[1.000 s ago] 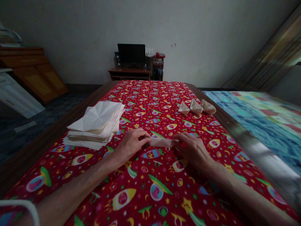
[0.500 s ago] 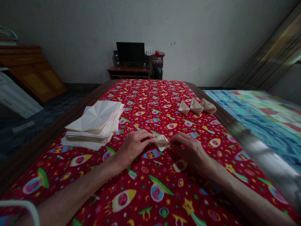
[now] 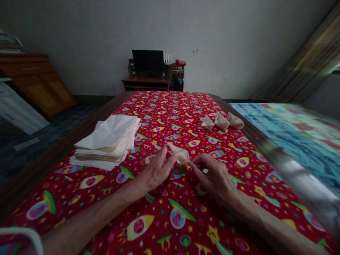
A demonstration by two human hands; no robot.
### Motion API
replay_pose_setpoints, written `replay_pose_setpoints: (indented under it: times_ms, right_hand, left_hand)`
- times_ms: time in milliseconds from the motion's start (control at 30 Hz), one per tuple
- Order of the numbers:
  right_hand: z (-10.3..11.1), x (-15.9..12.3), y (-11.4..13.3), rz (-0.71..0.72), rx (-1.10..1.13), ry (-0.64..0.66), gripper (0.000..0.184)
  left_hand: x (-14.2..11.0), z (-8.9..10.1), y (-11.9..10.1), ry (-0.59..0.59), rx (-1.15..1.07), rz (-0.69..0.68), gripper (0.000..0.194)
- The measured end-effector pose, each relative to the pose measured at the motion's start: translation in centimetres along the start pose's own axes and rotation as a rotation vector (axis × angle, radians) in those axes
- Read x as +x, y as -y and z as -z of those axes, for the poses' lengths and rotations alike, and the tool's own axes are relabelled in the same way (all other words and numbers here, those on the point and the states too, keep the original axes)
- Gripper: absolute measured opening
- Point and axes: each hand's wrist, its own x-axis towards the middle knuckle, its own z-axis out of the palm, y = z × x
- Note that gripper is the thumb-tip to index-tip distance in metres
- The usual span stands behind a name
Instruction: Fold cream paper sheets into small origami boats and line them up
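A small cream folded paper piece (image 3: 182,154) is held between my two hands, low over the red patterned tablecloth (image 3: 170,219). My left hand (image 3: 162,164) pinches its left side with thumb and fingers. At its right lower corner, my right hand (image 3: 212,173) grips the tip between thumb and forefinger. Left of my hands lies a stack of creased pale paper sheets (image 3: 110,136), the top one marked with lines spreading from its centre. Farther off on the right stand folded paper pieces (image 3: 221,120) in a row, similar in colour to the held one.
A dark wooden table edge (image 3: 255,141) runs along the right, beside a bed with a blue patterned cover (image 3: 281,141). Beyond the table's far end stands a monitor (image 3: 148,63) on a small desk. A white curved cord or tube (image 3: 26,232) crosses the lower left corner.
The folded paper has been turned and tilted between my hands, its left end now raised. My left hand has rolled upward a little; my right hand has shifted slightly downward.
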Motion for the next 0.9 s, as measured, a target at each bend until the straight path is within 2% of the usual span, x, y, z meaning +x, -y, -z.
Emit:
replay_pose_setpoints:
  times_ms: [133,233,333,400,600,800,900]
  right_hand:
    - [-0.2,-0.3,1.4,0.005,0.039,0.07,0.013]
    - [0.3,-0.1,2.1,-0.107,0.134,0.191,0.022]
    - [0.9,0.5,2.2,-0.285,0.165,0.171,0.033]
    - [0.9,0.8,1.9,-0.353,0.164,0.133,0.033]
    - [0.0,0.7,0.8,-0.396,0.171,0.226,0.03]
    - [0.4,0.7,0.8,-0.487,0.266,0.261,0.027]
    - [0.4,0.7,0.9,-0.468,0.242,0.251,0.027]
  left_hand:
    - [0.1,-0.6,-0.3,-0.025,0.105,-0.008,0.019]
    - [0.6,-0.9,0.0,-0.044,0.148,-0.049,0.015]
    - [0.7,-1.0,0.2,-0.04,0.154,-0.11,0.017]
    - [0.5,-1.0,0.1,-0.036,0.165,-0.14,0.019]
    - [0.0,-1.2,0.1,-0.029,0.175,-0.153,0.034]
    - [0.1,-0.5,0.0,0.039,0.144,-0.151,0.04]
    - [-0.1,-0.3,-0.1,0.055,0.14,-0.136,0.038]
